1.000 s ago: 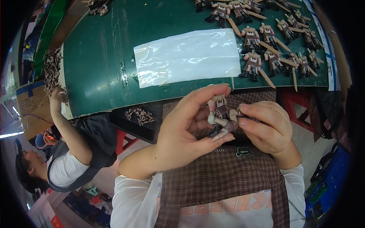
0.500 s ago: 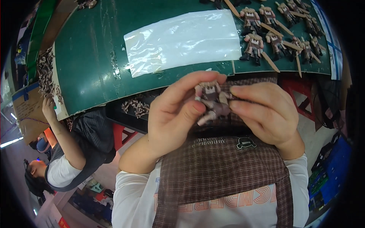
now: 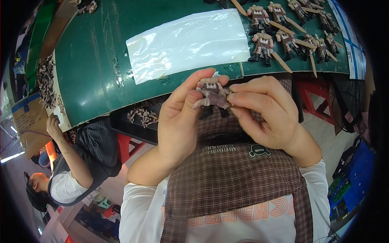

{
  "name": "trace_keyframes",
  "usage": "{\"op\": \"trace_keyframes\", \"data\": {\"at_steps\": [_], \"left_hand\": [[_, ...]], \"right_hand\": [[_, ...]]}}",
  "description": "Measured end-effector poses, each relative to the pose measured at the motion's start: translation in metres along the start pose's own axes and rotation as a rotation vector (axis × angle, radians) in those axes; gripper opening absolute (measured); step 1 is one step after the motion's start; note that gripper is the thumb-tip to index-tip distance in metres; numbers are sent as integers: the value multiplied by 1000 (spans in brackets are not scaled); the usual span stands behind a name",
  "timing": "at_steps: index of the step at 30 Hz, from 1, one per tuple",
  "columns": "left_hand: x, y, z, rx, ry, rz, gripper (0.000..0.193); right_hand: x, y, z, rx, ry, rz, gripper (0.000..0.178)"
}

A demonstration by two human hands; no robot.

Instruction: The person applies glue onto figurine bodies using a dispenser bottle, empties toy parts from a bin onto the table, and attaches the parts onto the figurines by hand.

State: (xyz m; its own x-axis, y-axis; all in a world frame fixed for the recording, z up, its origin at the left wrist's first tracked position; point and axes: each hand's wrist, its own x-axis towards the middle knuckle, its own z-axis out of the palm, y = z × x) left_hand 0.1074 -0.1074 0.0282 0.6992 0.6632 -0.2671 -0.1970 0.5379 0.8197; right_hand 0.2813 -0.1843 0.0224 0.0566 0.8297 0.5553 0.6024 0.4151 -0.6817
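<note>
Left hand [image 3: 178, 111]: closed round a small figure [image 3: 210, 86] with pale fur collar and brown garment, dark boots hanging below; thumb at the front.
Right hand [image 3: 269, 109]: fingertips pinching the near end of a mauve-brown piece [image 3: 216, 99], which lies across the figure's lower front. Whether the two are joined cannot be told.
Step in hand, as judged: one hand steadies the figure while the other works the piece against it. The next move seems to call for a firm left hold and fine, gentle right fingertip pressure, sparing the slender limbs.
Just below the hands: checked brown apron [image 3: 239, 182].
Left of the hands: black tray [image 3: 149, 135] holding small limb-like parts [image 3: 142, 116]; red stool [image 3: 127, 146] beyond it.
Right of the hands: second red stool [image 3: 318, 99].
Beyond the hands: green worktop [image 3: 93, 81], scuffed; shiny white sheet [image 3: 186, 44] on it.
Beyond and to the right: rows of similar figures [image 3: 262, 44], lying with tan blades [image 3: 281, 62].
Far left: co-worker [image 3: 67, 186], a hand [image 3: 53, 126] near a heap of parts [image 3: 46, 83]; cardboard box [image 3: 27, 125].
Far right, low: blue crates [image 3: 351, 174].
</note>
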Motion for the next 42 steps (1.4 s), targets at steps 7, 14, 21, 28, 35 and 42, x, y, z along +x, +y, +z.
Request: {"op": "trace_keyframes", "data": {"at_steps": [7,14,21,28,35,42], "left_hand": [[-2,-2,8,-47,92,-39,41],[-4,-4,19,-71,123,-92,41],[-11,-8,28,-178,140,-176,38],[-15,-9,1,-257,17,-394,45],[-54,4,-87,-102,189,-432,38],[-64,-21,-243,823,587,-201,42]], "right_hand": [[-5,-5,6,-11,29,94,52],[-14,-2,1,-247,33,-71,57],[-20,-1,-11,-481,31,-240,47],[-31,-10,-9,-459,-25,-200,45],[20,-11,-34,-426,-258,-57,51],[145,158,-73,-944,-114,20,32]]}}
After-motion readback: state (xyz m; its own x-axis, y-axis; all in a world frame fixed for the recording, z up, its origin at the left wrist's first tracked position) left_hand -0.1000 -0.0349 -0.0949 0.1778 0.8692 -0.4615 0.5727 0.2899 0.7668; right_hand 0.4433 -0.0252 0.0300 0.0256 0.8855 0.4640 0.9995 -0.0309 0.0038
